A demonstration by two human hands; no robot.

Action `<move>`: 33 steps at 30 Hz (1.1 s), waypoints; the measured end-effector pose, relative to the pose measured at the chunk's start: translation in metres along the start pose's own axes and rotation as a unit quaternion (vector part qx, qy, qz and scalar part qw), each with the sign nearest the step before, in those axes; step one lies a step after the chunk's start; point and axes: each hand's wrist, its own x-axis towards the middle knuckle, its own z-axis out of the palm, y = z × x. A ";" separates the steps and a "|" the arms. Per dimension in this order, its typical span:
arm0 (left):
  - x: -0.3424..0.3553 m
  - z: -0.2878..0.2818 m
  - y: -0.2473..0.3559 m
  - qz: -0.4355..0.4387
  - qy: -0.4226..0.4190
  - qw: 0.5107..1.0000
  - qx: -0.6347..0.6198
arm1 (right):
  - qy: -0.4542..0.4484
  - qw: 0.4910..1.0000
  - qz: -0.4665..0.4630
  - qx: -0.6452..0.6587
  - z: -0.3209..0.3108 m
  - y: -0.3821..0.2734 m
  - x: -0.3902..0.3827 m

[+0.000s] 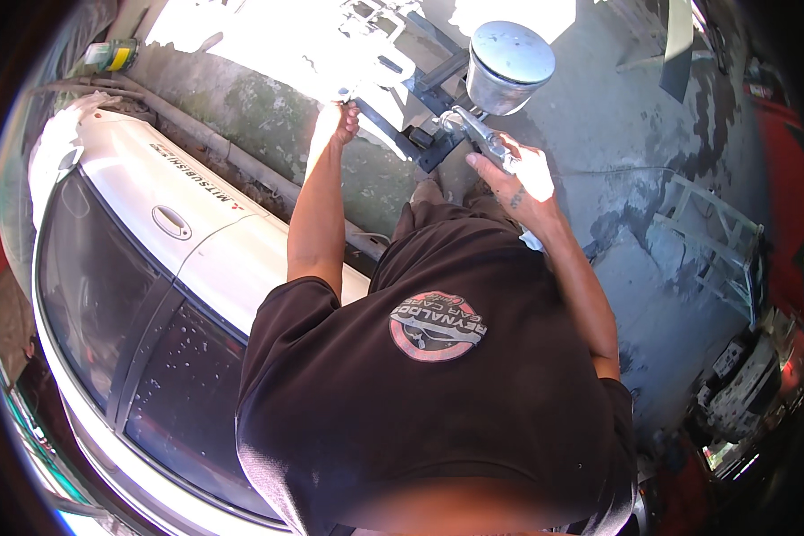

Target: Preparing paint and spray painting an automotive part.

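My right hand (529, 183) is wrapped round the grip of a silver spray gun (481, 134). Its wide metal paint cup (509, 70) is lidded and stands above the gun's body, which points away from me. My left hand (338, 123) reaches forward with its fingers curled, close to the end of a dark metal stand (380, 127). Glare washes out what those fingers grip. Pale, overexposed parts (389, 67) with looped openings rest on or beside the stand, just past my left hand.
A white car (214, 228) stands close along my left side. Behind it, near the wall, sits a green and yellow can (119, 55). To the right are a light metal frame (710, 232) on the concrete floor (652, 304), a thin hose or cord, and a red panel (782, 179).
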 end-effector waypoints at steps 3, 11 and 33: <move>-0.002 0.005 -0.003 0.027 0.068 0.993 0.090 | 0.007 1.000 -0.002 0.006 -0.002 -0.002 -0.001; -0.012 0.012 -0.007 0.087 0.141 0.968 0.186 | 0.041 0.999 0.020 -0.001 -0.008 0.002 -0.001; -0.155 -0.060 -0.279 0.005 0.175 0.920 0.351 | 0.110 0.980 -0.127 0.104 -0.055 0.059 0.040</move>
